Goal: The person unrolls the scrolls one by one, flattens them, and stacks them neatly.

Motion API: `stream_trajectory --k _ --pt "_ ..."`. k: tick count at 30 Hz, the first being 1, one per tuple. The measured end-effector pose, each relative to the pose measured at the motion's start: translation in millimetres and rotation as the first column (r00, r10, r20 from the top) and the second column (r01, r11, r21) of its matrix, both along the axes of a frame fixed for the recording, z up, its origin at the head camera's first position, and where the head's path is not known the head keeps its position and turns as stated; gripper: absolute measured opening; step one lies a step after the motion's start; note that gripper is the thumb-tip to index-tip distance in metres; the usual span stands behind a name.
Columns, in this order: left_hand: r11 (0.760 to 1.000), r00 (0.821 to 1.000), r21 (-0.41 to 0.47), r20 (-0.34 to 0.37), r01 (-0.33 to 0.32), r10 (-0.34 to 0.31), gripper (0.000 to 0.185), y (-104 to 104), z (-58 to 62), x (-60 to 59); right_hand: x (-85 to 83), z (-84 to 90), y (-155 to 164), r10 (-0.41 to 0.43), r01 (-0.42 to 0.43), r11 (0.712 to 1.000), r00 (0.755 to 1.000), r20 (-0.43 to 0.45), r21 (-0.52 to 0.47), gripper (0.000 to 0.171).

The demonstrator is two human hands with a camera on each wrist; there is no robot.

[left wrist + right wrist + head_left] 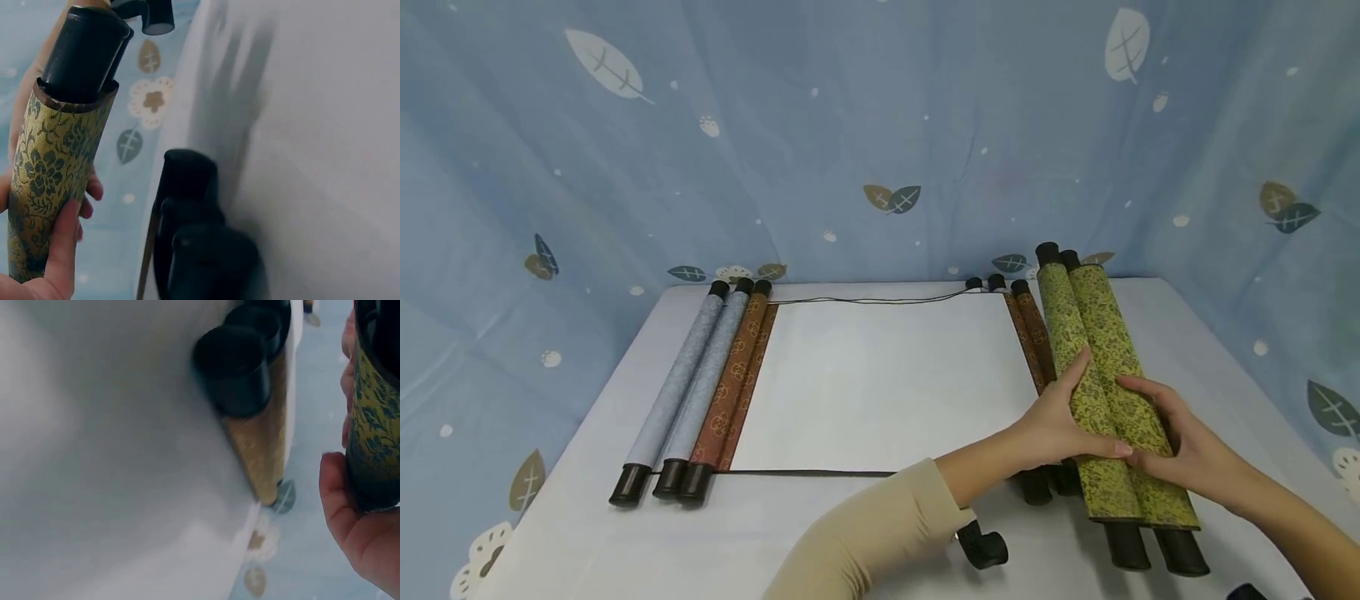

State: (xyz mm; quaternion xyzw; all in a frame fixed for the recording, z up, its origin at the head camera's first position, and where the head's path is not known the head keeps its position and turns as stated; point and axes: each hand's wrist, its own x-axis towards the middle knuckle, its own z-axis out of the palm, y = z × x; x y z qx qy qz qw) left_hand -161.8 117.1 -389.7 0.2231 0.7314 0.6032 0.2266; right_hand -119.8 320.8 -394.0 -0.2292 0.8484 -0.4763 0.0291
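Side by side, two yellow-green floral scroll rolls (1101, 392) with black end knobs are held raised over the right side of the table. My left hand (1060, 421), in a beige sleeve, grips the left roll with its thumb across the front. The right hand (1187, 446) curls round the right roll, and the thumbs meet near the middle. In the left wrist view the patterned roll (56, 156) stands close up, its dark knob (81, 56) above the fingers. The right wrist view has part of the roll (378, 431) against that hand's palm (369, 544).
A white sheet (887, 383) lies spread between brown patterned rollers (733, 379). Grey-blue rolls (677, 383) lie left of it. A black clamp-like piece (981, 546) is at the left wrist. Behind the white table (557, 542) hangs a blue leaf-print cloth (850, 125).
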Motion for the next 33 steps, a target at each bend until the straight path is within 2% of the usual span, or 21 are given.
stream_trajectory --k 7,10,14,24,33 --pt "0.997 0.997 0.012 -0.024 0.076 -0.075 0.106 -37.2 9.5 -9.7 -9.3 16.5 -34.1 0.009 -0.008 0.999 0.999 0.051 -0.035 0.085" --pt "0.993 0.993 0.022 -0.027 0.114 -0.114 0.106 -50.8 13.4 -15.0 -13.8 21.8 -48.2 -0.030 0.032 0.999 0.997 0.064 -0.041 0.081" --pt "0.991 0.992 0.031 -0.004 0.127 -0.127 0.107 -64.2 16.6 -17.8 -19.4 28.1 -64.0 -0.085 0.090 0.995 0.991 0.100 -0.047 0.080" --pt "0.997 0.998 0.036 0.015 0.063 -0.064 0.107 -94.3 23.0 -24.3 -37.0 40.1 -97.5 -0.137 0.139 0.990 0.979 0.153 -0.005 0.084" --pt "0.999 0.999 0.028 0.038 -0.025 0.024 0.104 -128.7 16.6 -30.4 -57.3 37.2 -130.7 -0.087 0.090 0.996 0.978 0.190 -0.005 0.084"
